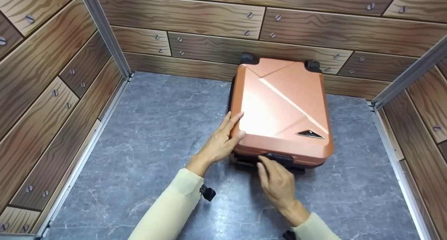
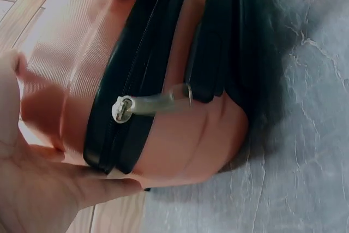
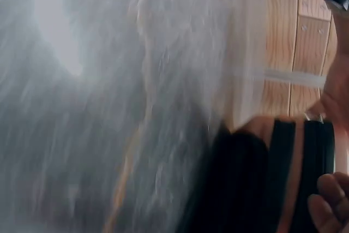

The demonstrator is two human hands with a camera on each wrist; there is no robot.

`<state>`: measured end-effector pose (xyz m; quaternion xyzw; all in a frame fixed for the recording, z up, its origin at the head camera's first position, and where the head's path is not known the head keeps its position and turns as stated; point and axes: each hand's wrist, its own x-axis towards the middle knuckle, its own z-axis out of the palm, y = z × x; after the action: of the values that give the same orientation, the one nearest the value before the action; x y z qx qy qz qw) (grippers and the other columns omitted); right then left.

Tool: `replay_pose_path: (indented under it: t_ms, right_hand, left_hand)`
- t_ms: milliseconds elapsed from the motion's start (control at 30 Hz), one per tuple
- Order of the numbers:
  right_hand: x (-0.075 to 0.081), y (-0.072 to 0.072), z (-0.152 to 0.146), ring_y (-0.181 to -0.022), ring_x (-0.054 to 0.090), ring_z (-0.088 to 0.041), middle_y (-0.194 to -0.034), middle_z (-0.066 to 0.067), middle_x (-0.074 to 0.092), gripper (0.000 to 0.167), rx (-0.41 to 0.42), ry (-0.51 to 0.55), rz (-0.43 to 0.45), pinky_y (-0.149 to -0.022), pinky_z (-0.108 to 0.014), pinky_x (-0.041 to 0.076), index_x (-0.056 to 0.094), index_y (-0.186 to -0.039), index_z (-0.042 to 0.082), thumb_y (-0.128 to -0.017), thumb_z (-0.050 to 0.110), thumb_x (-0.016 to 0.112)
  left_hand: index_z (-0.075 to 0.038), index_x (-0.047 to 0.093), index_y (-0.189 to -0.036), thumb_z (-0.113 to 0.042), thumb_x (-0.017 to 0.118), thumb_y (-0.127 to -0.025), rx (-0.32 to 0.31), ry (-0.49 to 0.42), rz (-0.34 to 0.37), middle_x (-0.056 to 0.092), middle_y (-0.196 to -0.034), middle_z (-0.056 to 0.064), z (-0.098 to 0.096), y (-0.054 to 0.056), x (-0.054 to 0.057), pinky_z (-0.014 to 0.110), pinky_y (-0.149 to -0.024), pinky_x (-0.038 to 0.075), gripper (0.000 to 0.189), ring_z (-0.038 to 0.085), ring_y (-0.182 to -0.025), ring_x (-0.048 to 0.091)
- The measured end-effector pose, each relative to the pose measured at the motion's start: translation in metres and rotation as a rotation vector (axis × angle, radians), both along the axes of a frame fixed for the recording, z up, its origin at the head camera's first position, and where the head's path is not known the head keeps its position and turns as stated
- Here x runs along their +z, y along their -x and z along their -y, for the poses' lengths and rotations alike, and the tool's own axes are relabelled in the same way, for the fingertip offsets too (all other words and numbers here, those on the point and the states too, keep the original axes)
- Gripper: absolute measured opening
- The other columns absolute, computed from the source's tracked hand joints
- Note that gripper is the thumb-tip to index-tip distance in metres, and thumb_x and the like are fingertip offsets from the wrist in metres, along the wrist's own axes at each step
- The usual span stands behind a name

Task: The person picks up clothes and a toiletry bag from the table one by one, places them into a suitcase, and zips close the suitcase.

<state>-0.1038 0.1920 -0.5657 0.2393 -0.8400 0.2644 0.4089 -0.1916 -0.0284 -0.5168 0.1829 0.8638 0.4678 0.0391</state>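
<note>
An orange-pink hard-shell suitcase (image 1: 279,104) lies flat on the floor, its wheels toward the back wall. My left hand (image 1: 221,139) rests on its near left corner, fingers spread over the shell and side. A dark zip (image 2: 144,42) runs along the suitcase's edge. On it sits a metal zip slider (image 2: 122,108) with a pale pull, below the left thumb and fingers' span. My right hand (image 1: 279,180) is at the near side, bent fingertips beside the black carry handle (image 1: 279,158). In the right wrist view its curled fingers (image 3: 330,200) overlap the dark band; I cannot tell whether they pinch anything.
Grey marble-patterned floor (image 1: 157,128) surrounds the suitcase. Wood-print panels (image 1: 209,20) form walls at the back and both sides, with metal posts (image 1: 104,30) at the corners. One suitcase wheel (image 1: 312,65) stands close to the back wall.
</note>
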Motion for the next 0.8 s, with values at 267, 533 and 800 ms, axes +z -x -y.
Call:
replay_pose_path:
  t_ms: [267, 533, 800]
  right_hand:
    - [0.027, 0.009, -0.036, -0.08, 0.074, -0.034, -0.098, -0.016, 0.078, 0.031, -0.116, 0.072, -0.105, -0.073, -0.042, 0.06, 0.076, -0.112, -0.003, -0.103, 0.023, 0.062]
    - [0.046, 0.024, -0.074, -0.088, 0.053, -0.045, -0.099, -0.022, 0.065, 0.033, -0.29, 0.165, -0.088, -0.08, -0.05, 0.038, 0.073, -0.112, -0.002, -0.097, 0.026, 0.065]
    - [0.047, 0.027, -0.097, -0.146, 0.034, -0.053, -0.158, -0.033, 0.038, 0.071, -0.397, 0.318, 0.278, -0.12, -0.068, 0.027, 0.045, -0.156, -0.001, -0.105, 0.045, 0.06]
  left_hand:
    - [-0.047, 0.008, -0.168, -0.076, 0.043, -0.1, 0.006, -0.049, 0.05, 0.01, -0.178, 0.005, 0.0, 0.009, 0.004, 0.07, -0.123, 0.024, 0.082, 0.041, -0.16, 0.022]
    - [-0.034, 0.01, -0.171, -0.072, 0.048, -0.101, 0.01, -0.092, 0.072, 0.013, -0.178, 0.003, -0.005, 0.027, 0.009, 0.058, -0.129, 0.019, 0.088, 0.032, -0.163, 0.018]
    - [-0.026, 0.007, -0.172, -0.057, 0.052, -0.104, 0.05, -0.193, 0.068, 0.009, -0.178, 0.008, -0.015, 0.035, 0.004, 0.051, -0.132, 0.012, 0.087, 0.029, -0.164, 0.009]
